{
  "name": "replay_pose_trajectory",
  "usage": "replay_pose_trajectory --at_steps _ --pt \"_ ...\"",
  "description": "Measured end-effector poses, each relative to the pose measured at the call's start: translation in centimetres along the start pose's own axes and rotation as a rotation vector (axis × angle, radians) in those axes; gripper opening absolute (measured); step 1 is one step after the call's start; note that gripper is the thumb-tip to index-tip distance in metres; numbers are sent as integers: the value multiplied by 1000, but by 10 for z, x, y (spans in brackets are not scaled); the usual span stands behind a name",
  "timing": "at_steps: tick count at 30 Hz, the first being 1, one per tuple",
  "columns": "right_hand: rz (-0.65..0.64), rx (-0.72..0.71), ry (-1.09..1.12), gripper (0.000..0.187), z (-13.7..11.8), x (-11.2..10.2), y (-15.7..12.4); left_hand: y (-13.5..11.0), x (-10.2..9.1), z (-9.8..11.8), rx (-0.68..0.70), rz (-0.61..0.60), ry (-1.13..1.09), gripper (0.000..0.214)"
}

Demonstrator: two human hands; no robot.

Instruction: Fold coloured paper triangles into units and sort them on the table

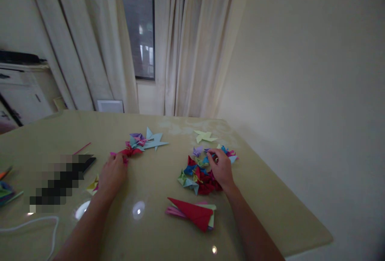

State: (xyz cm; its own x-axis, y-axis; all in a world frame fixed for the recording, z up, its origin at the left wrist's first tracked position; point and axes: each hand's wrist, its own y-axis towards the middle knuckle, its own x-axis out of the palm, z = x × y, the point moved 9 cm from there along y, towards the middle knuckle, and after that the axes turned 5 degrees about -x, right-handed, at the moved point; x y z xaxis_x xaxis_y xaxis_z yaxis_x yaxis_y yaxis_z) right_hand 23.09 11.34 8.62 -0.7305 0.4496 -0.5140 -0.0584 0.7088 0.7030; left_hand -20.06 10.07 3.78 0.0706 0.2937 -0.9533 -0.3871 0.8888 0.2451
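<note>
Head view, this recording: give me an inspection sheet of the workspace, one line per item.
Surface: glossy beige table, light reflections near the front edge.
Job's things: pile of folded paper shapes under the right hand; smaller cluster at the left hand's fingertips.
Clutter: light blue paper star, pale green pinwheel, red folded sheets, pink stick, a blurred-out dark object.
Grippers: left hand flat, fingers on the red piece; right hand resting on the pile, grip unclear.
Cables: white cord at the left front.
Surroundings: curtains, dark window, bare wall.
</note>
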Motion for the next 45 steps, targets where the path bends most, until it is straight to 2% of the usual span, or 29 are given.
replay_pose_trajectory --at_steps 3,6,9,12,14,17,19,23,25,27,30,33,36,38,41,45 --pt "-1 -25 16 26 -10 0 0 1 -7 1 -24 14 -112 31" --pt "10 -39 43 25 -17 -1 -1 -6 -36 15 35 219 -279 30" --pt "-3 -52 72 21 -25 1 -3 -28 -70 40 170 454 -509 23" --pt "-59 -65 121 18 -36 9 -6 -58 -86 69 341 538 -773 13" --pt "-122 -73 184 17 -45 17 -9 -73 -81 92 437 440 -934 10" --pt "-235 -124 318 33 -64 29 -15 -89 -58 122 493 153 -1160 10" --pt "-286 -183 399 38 -78 33 -20 -100 -46 136 506 16 -1252 10" --pt "-331 -235 465 12 -95 38 -27 -113 -38 149 540 -78 -1289 5" --pt "-318 -222 461 11 -95 38 -27 -109 -36 148 543 -68 -1257 7" --pt "-255 -189 444 10 -88 34 -23 -95 -36 139 525 0 -1182 12" --pt "-93 -79 411 12 -63 22 -15 -66 -34 112 464 159 -891 22" --pt "44 64 401 16 -31 10 -8 -35 -21 73 252 238 -401 34" --pt "109 135 373 19 -12 3 -2 -18 -3 38 51 179 -101 44" --pt "75 127 331 20 -12 8 6 -14 9 27 -3 120 -41 48" --pt "-83 60 234 17 -24 33 23 -11 21 28 16 42 -15 50" --pt "-271 10 -26 7 -32 73 47 -10 18 34 64 -1 6 46"
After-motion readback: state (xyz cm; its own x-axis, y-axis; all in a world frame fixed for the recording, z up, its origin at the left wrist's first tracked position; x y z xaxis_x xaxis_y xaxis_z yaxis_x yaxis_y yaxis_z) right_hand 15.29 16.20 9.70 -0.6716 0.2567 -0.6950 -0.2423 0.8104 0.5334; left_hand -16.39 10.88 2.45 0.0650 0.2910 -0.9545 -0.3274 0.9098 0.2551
